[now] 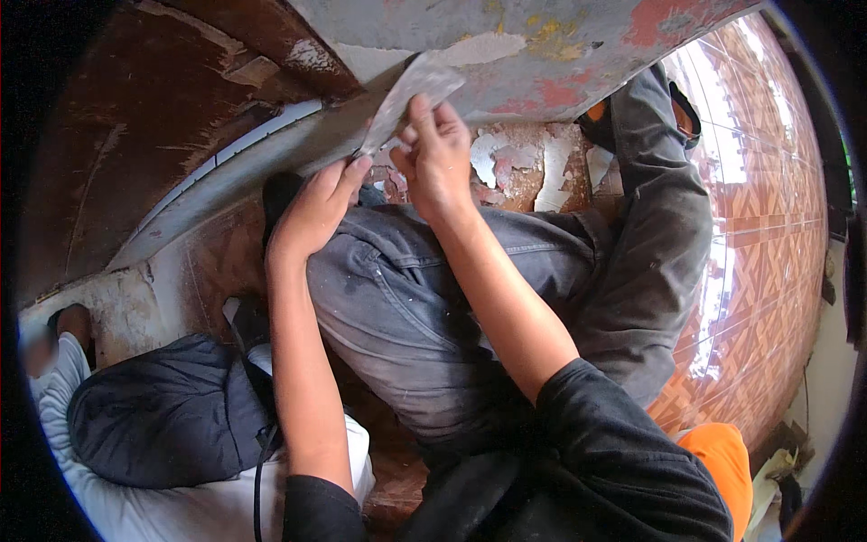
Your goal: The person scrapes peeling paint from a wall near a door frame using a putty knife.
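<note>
A putty knife (405, 98) with a wide, smudged metal blade is tilted up in front of a grey wall. My left hand (316, 203) closes on its narrow end, thumb along it; the handle is hidden by the hand. Beside the blade, my right hand (438, 158) has its fingers loosely bent and thumb apart, fingertips at the blade's edge. Whether they touch it is hard to see. Behind my hands, torn flakes of old paint (515, 167) lie or peel at the foot of the wall.
The wall (542, 77) has red and yellow patches. A scuffed brown wood panel (172, 117) hangs over the left. A person in a black head covering (172, 406) crouches close at my left. Shiny tiled floor (750, 244) stretches right; something orange (718, 465) is behind my right shoulder.
</note>
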`<state>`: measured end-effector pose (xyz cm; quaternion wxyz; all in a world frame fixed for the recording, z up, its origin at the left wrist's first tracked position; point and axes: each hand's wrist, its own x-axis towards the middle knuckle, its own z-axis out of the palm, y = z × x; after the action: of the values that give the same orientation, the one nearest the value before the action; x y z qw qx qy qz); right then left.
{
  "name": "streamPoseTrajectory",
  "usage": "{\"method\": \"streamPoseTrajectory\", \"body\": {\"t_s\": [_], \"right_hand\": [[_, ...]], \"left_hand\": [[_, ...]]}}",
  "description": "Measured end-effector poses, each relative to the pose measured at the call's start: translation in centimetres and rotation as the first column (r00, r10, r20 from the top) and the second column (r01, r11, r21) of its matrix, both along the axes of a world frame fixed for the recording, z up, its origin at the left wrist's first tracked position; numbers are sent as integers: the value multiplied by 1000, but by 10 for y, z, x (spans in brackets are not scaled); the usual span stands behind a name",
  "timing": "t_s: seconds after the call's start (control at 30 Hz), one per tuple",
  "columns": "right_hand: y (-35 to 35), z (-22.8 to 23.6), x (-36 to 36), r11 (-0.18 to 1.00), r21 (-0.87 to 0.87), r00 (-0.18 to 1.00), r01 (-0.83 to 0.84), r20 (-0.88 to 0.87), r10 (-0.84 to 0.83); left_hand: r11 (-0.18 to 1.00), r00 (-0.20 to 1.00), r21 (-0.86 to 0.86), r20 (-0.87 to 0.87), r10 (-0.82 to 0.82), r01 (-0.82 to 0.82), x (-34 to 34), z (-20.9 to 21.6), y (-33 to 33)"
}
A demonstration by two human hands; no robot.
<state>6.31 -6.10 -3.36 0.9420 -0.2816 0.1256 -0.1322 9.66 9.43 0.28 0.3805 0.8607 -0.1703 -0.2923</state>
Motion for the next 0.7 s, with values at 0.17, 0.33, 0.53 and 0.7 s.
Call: {"method": "streamPoseTrajectory", "body": {"t_s": [0.17, 0.33, 0.53, 0.7], "right_hand": [[-31, 16, -7, 996, -89, 997, 20, 71, -14], [-35, 2, -17, 996, -16, 990, -90, 109, 91], [-15, 1, -21, 965, -30, 964, -261, 43, 262], [2, 3, -20, 956, 85, 960, -281, 48, 277]], "left_hand": [[993, 998, -117, 65, -7, 14, -6, 10, -27], [996, 999, -87, -26, -26, 23, -7, 13, -14], [996, 945, 6, 316, 80, -86, -31, 51, -1], [976, 980, 176, 173, 94, -125, -50, 80, -7]]}}
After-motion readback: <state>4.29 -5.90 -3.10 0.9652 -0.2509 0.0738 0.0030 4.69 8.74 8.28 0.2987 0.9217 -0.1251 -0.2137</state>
